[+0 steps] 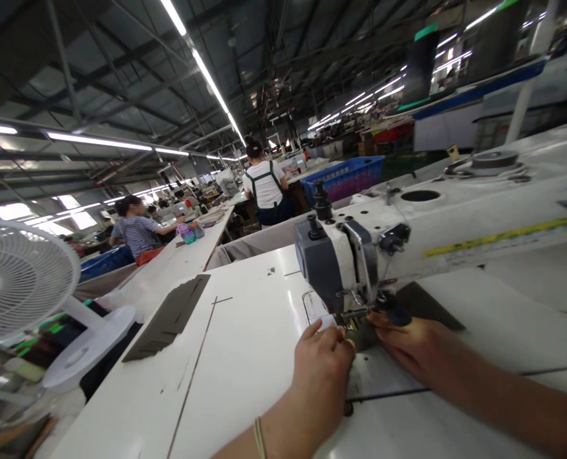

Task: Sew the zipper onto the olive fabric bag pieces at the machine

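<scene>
A sewing machine (329, 261) stands on the white table, its needle area directly before my hands. Under its presser foot lies a small dark olive fabric piece (366, 336). My left hand (322, 366) is closed at the left edge of this piece, fingers curled, with the fingertips partly hidden. From the right, my right hand (415, 347) pinches the piece close to the foot, thumb and fingers together. A larger dark fabric panel (427, 305) lies flat behind my right hand.
On the left of the table lies a stack of dark cut pieces (169, 319). A white fan (90, 344) stands beyond the left edge. A yellow measuring tape (498, 237) runs along the right. Farther off are a blue crate (345, 178) and two co-workers (265, 182).
</scene>
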A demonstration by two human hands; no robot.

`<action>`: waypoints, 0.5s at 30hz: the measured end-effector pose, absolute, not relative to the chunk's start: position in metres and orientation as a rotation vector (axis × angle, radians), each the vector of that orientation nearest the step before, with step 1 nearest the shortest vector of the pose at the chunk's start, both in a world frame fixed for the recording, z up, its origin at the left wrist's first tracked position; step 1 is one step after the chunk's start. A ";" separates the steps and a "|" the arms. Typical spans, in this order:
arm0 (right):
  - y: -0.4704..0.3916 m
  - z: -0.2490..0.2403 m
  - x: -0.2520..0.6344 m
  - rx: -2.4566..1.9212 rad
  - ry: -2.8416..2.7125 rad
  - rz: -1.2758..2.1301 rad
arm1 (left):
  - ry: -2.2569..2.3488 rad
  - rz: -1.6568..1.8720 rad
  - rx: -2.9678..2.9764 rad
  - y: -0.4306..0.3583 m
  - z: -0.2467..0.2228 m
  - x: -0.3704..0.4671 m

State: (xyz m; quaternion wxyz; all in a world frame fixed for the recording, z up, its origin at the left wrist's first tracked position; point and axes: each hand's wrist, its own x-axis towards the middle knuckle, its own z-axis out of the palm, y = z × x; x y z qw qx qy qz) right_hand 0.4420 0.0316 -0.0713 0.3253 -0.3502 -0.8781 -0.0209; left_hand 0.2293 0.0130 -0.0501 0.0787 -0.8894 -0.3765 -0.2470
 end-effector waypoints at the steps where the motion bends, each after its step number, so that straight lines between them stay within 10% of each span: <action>1: 0.033 -0.071 0.442 -0.927 -2.301 -0.062 | -1.116 -0.719 -2.677 0.015 -0.050 0.229; 15: 0.039 -0.065 0.440 -0.907 -2.264 -0.132 | -1.064 -0.575 -2.699 0.026 -0.044 0.228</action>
